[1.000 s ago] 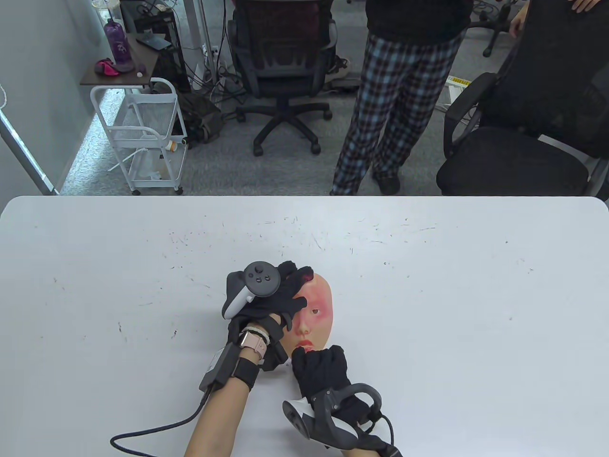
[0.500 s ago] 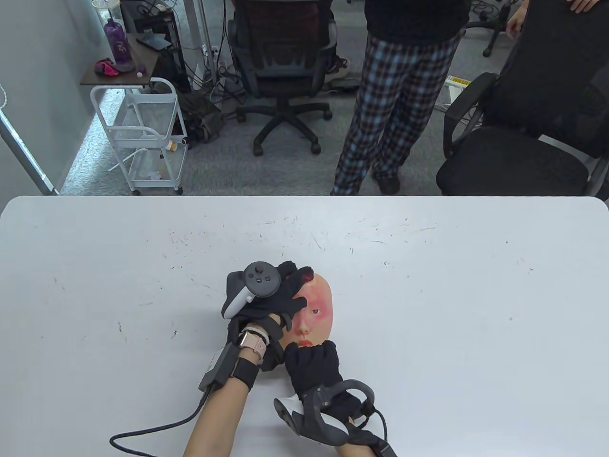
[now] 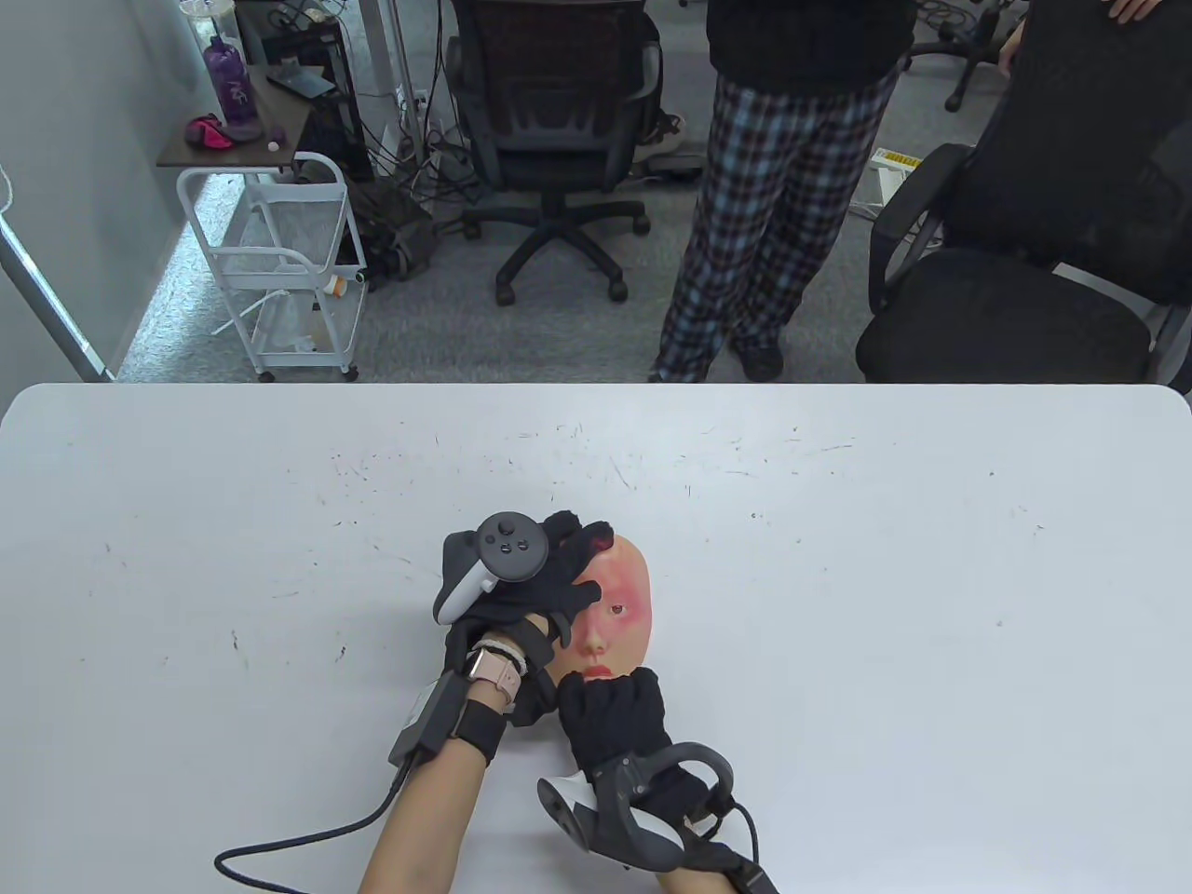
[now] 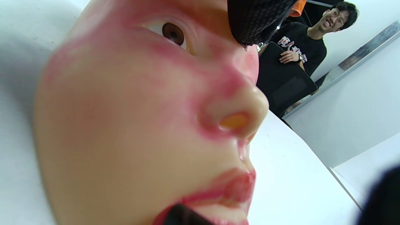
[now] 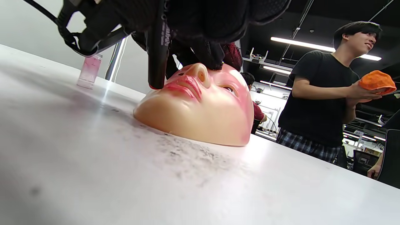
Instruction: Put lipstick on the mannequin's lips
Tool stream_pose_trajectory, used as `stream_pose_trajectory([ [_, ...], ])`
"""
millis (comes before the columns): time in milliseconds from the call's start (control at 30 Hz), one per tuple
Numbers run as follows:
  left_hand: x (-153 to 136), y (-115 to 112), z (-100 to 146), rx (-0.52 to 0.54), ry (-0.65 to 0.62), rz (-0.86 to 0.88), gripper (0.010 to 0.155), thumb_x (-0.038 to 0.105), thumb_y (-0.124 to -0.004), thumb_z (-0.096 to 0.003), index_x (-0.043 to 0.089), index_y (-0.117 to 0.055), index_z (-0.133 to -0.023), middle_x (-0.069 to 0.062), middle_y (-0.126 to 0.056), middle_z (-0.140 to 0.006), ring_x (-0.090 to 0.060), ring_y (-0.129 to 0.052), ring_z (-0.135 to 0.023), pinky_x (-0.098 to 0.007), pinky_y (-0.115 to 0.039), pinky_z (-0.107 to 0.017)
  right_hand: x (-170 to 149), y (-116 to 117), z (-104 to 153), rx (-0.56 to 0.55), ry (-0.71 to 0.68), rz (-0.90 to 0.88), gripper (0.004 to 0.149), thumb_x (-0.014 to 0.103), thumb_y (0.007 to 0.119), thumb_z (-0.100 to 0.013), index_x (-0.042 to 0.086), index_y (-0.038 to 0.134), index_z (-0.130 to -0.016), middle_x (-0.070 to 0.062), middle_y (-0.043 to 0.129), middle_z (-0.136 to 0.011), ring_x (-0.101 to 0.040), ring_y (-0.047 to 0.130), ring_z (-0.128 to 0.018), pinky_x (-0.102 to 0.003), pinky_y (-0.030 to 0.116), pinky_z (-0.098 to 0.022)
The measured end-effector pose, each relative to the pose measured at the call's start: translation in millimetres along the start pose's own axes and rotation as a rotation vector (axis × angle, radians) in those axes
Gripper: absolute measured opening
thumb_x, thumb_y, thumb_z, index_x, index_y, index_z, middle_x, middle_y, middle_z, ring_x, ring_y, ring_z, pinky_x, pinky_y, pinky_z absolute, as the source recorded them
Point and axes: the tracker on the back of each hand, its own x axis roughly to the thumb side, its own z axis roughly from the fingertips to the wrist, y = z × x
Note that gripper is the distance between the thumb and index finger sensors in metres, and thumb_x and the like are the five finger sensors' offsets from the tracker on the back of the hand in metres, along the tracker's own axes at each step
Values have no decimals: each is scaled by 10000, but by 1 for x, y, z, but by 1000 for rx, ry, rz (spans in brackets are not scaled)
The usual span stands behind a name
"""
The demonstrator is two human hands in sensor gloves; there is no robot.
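Observation:
A flesh-coloured mannequin face [image 3: 619, 610] lies face-up on the white table [image 3: 838, 559], smeared red around the eye and cheek. My left hand [image 3: 545, 582] rests on its forehead and left side and holds it down; a gloved fingertip [image 4: 253, 18] shows by the eye. My right hand [image 3: 610, 712] grips a black lipstick tube [image 5: 156, 47], its tip at the lower lip [image 5: 182, 87]. The lips [image 4: 231, 190] are red, and the dark tip [image 4: 181, 215] touches the mouth corner.
A person in plaid trousers [image 3: 764, 205] stands beyond the table's far edge, holding an orange cloth [image 5: 375, 82]. Office chairs [image 3: 549, 121] and a white cart [image 3: 279, 261] stand on the floor behind. A pink bottle [image 5: 88, 72] stands on the table.
My right hand shifted slightly left along the mouth from a second ago, then held still. My left hand and the face have not moved.

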Motion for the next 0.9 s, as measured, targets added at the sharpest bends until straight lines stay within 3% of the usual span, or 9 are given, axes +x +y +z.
stream_pose_trajectory([
  [267,0,-1,0,2,2,14,705,391,-761,-521,505,-430,-1134,72,-165,-1221,-268,-166,-1131,-577,-311,-800,-11,-4,8,-14,49,59,459,327,764,-433,199,803,-871,-107,876,-657,-272,857,-575,-579,648,-632],
  [533,0,-1,0,0,-4,-14,706,403,-754,-524,509,-418,-1136,73,-160,-1222,-269,-168,-1131,-575,-318,-799,2,1,-4,6,-2,24,456,336,752,-443,226,777,-885,-93,864,-674,-261,848,-591,-570,641,-647],
  [900,0,-1,0,2,2,15,704,394,-759,-521,508,-429,-1132,74,-164,-1221,-267,-166,-1131,-576,-310,-801,-6,-1,4,-31,11,26,460,333,756,-440,216,787,-883,-94,869,-673,-262,851,-591,-570,643,-646],
])
